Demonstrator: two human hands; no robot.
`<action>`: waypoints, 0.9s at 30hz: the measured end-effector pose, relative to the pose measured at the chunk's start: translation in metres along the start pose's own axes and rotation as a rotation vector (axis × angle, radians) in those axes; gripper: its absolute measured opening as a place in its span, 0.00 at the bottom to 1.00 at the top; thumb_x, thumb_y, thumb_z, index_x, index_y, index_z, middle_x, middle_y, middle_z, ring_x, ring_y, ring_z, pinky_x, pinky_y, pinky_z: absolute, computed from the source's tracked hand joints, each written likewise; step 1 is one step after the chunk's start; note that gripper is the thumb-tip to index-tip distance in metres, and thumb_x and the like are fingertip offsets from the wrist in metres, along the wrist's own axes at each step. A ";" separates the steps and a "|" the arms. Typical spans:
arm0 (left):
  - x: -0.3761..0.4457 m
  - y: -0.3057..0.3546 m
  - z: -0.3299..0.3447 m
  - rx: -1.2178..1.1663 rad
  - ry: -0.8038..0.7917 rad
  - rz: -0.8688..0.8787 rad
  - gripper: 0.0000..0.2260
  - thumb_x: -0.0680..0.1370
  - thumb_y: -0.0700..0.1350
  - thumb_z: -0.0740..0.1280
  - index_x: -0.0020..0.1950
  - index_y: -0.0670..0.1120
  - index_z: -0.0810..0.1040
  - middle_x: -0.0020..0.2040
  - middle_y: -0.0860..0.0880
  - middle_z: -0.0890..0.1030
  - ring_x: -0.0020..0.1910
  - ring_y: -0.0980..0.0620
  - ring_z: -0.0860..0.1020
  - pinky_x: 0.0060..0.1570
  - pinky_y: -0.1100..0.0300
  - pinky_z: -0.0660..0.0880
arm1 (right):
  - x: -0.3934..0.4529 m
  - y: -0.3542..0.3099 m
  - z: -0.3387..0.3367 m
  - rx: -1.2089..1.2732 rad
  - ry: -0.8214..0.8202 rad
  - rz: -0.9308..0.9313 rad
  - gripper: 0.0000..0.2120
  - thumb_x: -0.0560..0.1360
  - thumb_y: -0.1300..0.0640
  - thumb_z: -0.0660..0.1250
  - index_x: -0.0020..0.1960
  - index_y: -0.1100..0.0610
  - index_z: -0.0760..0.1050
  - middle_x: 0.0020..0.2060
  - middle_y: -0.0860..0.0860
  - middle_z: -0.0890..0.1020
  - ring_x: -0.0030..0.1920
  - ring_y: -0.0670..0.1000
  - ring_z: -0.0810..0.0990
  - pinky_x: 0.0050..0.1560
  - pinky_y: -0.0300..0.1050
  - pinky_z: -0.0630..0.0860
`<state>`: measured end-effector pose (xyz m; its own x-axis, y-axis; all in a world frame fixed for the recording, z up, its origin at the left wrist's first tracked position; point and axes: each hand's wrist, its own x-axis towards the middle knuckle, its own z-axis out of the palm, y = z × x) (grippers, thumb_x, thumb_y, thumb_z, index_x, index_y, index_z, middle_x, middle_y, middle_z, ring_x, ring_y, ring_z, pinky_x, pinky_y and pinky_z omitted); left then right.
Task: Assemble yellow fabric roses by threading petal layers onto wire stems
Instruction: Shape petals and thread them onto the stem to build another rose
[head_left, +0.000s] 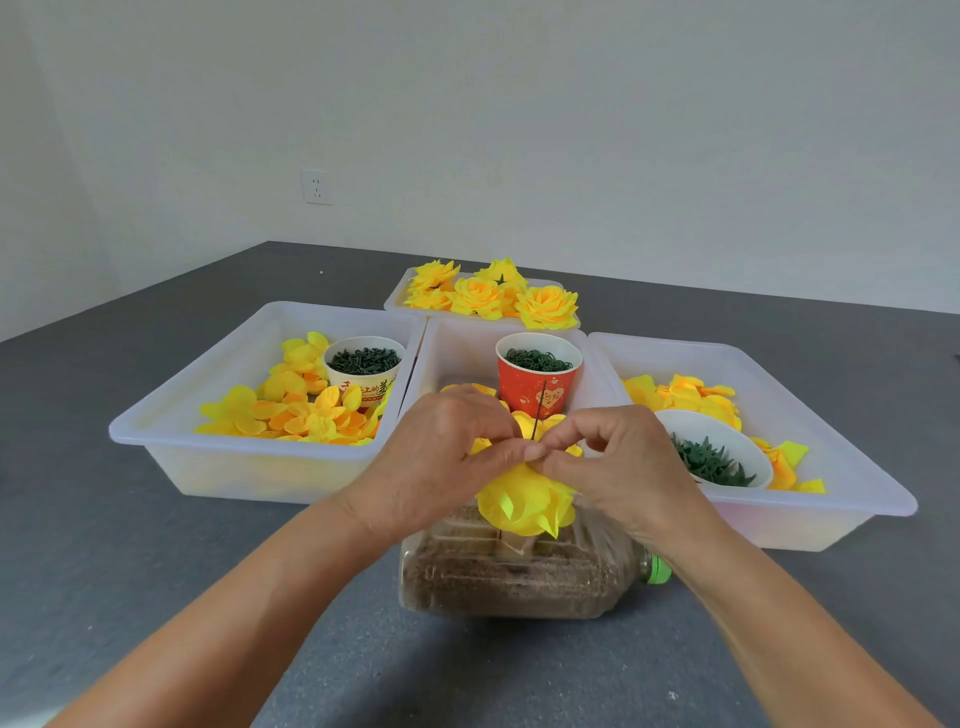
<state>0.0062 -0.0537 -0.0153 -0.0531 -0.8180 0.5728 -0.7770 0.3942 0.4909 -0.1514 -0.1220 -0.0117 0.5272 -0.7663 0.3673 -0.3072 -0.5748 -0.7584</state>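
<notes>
Both hands pinching petal layers on wire stem, centre of view.

Stem base hidden behind rose (524, 501); only thin dark wire tip (540, 402) shows above fingertips. Left hand (441, 457) & right hand (618, 462) meet thumb-to-thumb, fingers curled on crinkly yellow fabric betw. them. Below wrists: clear plastic bottle (514, 577) on its side, brown granular fill.
</notes>
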 end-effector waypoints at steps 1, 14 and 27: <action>0.002 0.000 0.002 -0.048 0.008 -0.068 0.12 0.73 0.48 0.71 0.39 0.39 0.83 0.37 0.47 0.82 0.40 0.49 0.79 0.48 0.55 0.74 | 0.001 -0.001 0.000 0.029 -0.003 0.023 0.05 0.66 0.60 0.76 0.33 0.53 0.81 0.25 0.39 0.77 0.30 0.35 0.74 0.33 0.27 0.68; 0.000 -0.008 0.021 -0.468 0.084 -0.308 0.08 0.65 0.49 0.72 0.35 0.45 0.81 0.33 0.51 0.78 0.34 0.58 0.73 0.35 0.65 0.70 | -0.005 0.010 0.006 0.064 0.049 0.124 0.07 0.66 0.58 0.77 0.34 0.47 0.81 0.30 0.40 0.81 0.33 0.34 0.75 0.35 0.24 0.69; -0.009 -0.016 0.033 -0.422 0.196 -0.205 0.06 0.68 0.49 0.71 0.36 0.46 0.82 0.34 0.51 0.78 0.36 0.57 0.74 0.38 0.67 0.70 | -0.011 0.017 0.012 0.218 0.061 0.160 0.04 0.68 0.62 0.75 0.41 0.55 0.84 0.41 0.51 0.85 0.38 0.35 0.78 0.37 0.24 0.70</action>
<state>-0.0016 -0.0668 -0.0503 0.2243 -0.8184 0.5291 -0.4359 0.4014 0.8056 -0.1528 -0.1194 -0.0352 0.4347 -0.8622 0.2600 -0.2016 -0.3745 -0.9050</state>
